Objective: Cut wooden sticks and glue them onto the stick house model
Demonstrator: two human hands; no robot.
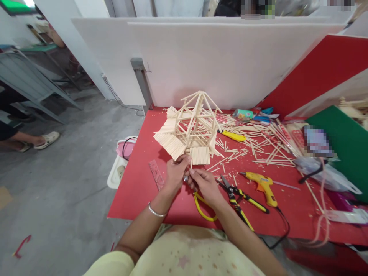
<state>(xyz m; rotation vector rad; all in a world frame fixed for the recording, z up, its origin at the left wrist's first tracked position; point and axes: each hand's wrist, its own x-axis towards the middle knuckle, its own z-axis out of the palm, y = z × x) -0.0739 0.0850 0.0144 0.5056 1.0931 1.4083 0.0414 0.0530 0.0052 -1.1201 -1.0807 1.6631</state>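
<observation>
My left hand (176, 174) is closed, its fingertips pinching a thin wooden stick (191, 163) that stands up just in front of the model. Close beside it, my right hand (206, 186) is closed too, thumb and finger near the stick's lower end. Yellow handles of a tool (205, 217) come out below the right palm; a bit of metal shows between the hands, and the rest is covered. Right beyond the fingers stands a wooden stick model (197, 122), an open frame with a peaked top. Flat stick panels (169, 143) spread from its left and front.
A ruler (156, 174) lies left of my hands. To the right are black-and-yellow pliers (237, 195), a yellow glue gun (263, 186) with its cord, a yellow cutter knife (233, 135), scattered sticks (270, 143) and a plastic bag (327, 178). A white board (218, 65) borders the red table's back.
</observation>
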